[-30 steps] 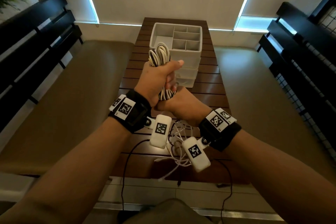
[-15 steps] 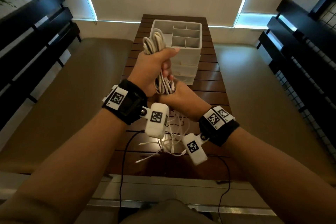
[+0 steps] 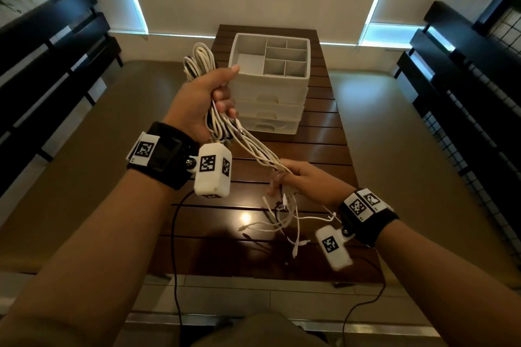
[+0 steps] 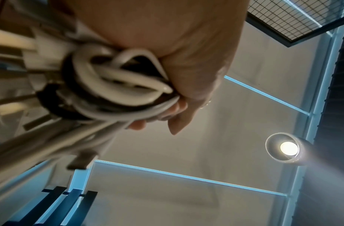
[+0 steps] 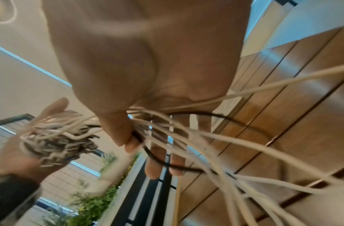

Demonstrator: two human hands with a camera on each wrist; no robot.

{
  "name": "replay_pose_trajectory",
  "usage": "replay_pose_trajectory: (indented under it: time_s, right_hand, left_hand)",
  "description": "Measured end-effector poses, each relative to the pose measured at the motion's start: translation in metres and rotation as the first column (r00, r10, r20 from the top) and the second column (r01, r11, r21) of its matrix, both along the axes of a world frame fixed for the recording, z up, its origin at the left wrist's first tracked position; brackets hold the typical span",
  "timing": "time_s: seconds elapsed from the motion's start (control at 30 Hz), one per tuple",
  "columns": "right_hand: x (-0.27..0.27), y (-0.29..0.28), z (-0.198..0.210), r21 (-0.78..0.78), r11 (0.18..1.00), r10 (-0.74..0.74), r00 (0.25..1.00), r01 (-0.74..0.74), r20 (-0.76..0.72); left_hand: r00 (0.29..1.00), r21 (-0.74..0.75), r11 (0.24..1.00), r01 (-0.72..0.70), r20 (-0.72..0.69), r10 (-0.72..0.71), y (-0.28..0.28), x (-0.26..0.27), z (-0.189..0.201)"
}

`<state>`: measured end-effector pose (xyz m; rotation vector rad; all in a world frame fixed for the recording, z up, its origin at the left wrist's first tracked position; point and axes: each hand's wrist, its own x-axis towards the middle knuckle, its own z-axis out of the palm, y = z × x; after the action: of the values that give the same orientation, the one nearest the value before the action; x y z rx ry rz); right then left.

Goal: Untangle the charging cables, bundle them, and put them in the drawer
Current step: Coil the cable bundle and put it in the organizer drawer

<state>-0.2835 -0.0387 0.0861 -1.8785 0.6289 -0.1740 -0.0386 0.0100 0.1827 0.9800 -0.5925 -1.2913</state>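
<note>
The right hand point(image 3: 306, 182) has slid down the cables point(image 3: 255, 151), away from the left hand point(image 3: 201, 100).

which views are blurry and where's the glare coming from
Head view: mostly sharp, with a bright lamp reflection on the wooden table near the loose cable ends. Left wrist view: the cable bundle close to the lens is soft, and a ceiling spotlight flares. Right wrist view: motion blur smears the right hand and trailing cables.

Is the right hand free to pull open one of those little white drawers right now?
Probably not yet. The right hand is pinching the loose ends of the charging cables, and the left hand grips their coiled part. The drawers look shut, nothing blocking them.
</note>
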Motion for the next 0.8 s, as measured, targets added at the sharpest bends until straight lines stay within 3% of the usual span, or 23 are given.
replay_pose_trajectory:
  time_s: [0.17, 0.3, 0.47, 0.6, 0.8]
  right_hand:
    - [-0.013, -0.002, -0.005, 0.011, 0.995, -0.093, 0.992, 0.094, -0.087]
    - [-0.015, -0.015, 0.026, -0.297, 0.954, -0.104, 0.976, 0.043, -0.193]
    - [-0.002, -0.028, 0.101, -0.526, 0.85, -0.093, 0.992, 0.031, -0.091]
    - [0.016, -0.038, 0.107, -0.584, 0.794, -0.035, 0.947, -0.168, -0.32]
    - [0.049, -0.033, 0.105, -0.585, 0.642, 0.039, 0.784, -0.495, -0.62]
  left_hand:
    - [0.999, 0.061, 0.998, -0.012, 0.05, 0.009, -0.007, 0.001, -0.009]
    - [0.995, 0.098, 0.993, -0.06, 0.08, 0.052, -0.007, 0.003, -0.015]
    - [0.99, 0.127, 0.987, -0.101, 0.107, 0.088, -0.005, 0.01, -0.019]
    - [0.946, 0.14, 0.975, -0.17, 0.299, 0.122, 0.0, 0.008, -0.021]
    - [0.77, 0.101, 0.988, -0.121, 0.638, 0.029, 0.007, -0.014, -0.029]
